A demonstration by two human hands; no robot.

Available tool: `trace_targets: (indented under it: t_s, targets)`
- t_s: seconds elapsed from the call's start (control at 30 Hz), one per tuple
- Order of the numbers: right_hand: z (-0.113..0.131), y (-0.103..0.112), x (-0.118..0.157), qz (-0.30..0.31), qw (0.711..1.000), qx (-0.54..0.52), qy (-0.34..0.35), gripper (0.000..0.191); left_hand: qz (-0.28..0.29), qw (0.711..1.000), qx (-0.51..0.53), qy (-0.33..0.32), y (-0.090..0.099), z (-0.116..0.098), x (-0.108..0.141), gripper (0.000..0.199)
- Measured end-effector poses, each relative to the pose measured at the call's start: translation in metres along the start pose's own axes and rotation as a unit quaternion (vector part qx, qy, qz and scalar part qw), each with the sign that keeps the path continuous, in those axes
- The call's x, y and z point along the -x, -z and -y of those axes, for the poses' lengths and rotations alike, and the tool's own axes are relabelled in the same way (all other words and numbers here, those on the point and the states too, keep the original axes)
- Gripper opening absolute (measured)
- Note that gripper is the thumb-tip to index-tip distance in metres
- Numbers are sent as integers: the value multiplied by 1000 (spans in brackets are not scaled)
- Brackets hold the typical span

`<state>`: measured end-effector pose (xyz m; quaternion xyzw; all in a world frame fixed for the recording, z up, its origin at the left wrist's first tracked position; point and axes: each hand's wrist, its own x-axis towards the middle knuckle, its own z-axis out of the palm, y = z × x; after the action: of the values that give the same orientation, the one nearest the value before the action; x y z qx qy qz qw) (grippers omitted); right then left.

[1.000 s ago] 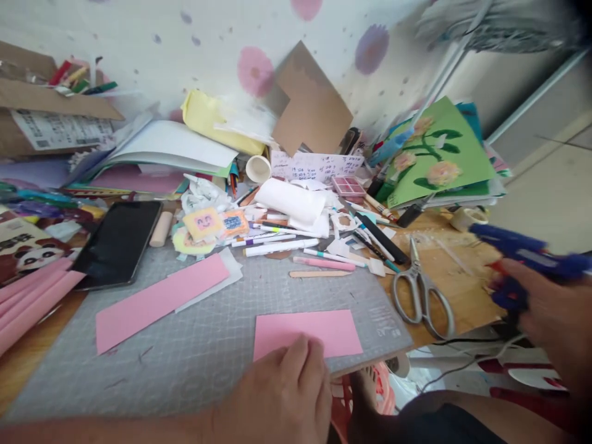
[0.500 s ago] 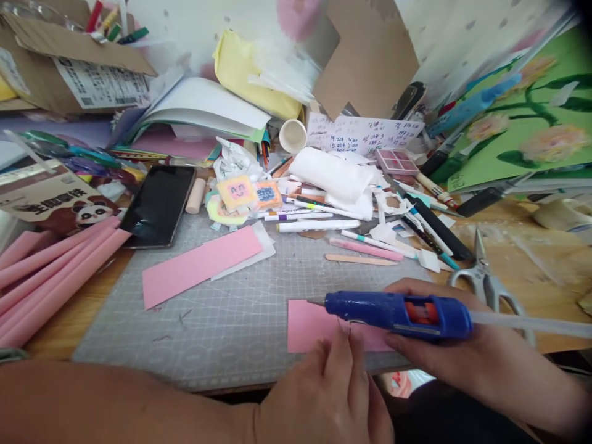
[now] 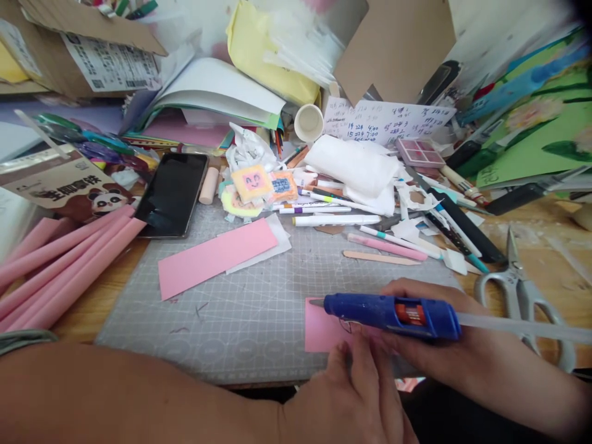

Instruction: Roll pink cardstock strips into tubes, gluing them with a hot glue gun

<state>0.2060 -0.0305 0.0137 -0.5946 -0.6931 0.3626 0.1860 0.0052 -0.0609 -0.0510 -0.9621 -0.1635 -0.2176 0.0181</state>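
My right hand [image 3: 444, 345] is wrapped round a blue glue gun [image 3: 361, 308], with a clear glue stick [image 3: 518, 324] jutting from its back. The gun's metal nozzle points left over the upper left corner of a pink paper strip [image 3: 319, 333] on the grey cutting mat [image 3: 222, 333]. My left hand [image 3: 356, 388] holds the strip down near the mat's front edge, fingers bent and close together. A thin wire loop shows under the gun, by the left fingertips. The gun and both hands cover the strip's right part.
Another pink strip [image 3: 217, 259] lies on white paper at the mat's left. Rolled pink sheets [image 3: 74, 271] and a phone [image 3: 173, 194] lie left. Scissors [image 3: 518, 290] are right. Pens, a wooden stick [image 3: 382, 258] and paper scraps crowd the back, before a paper cup [image 3: 309, 123].
The view has shifted, so most things sit further right. The glue gun's nozzle has moved left along the strip, closer to its left end. The left hand still holds the strip down.
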Motion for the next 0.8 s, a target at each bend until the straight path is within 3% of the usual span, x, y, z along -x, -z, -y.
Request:
trace_targets:
  t_s: [0.2, 0.4, 0.6, 0.8]
  targets:
    - [6, -2, -4, 62, 998, 23, 14, 8, -79, 995, -55, 39, -15, -6, -2, 24]
    - [8, -3, -4, 81, 996, 14, 33, 10, -148, 984, -75, 66, -14, -2, -13, 36]
    - [14, -3, -3, 96, 994, 40, 43, 10, -131, 985, -108, 33, -13, -1, -13, 34]
    - [25, -5, -3, 67, 996, 50, 28, 9, -123, 981, -133, 64, -12, -4, -11, 31]
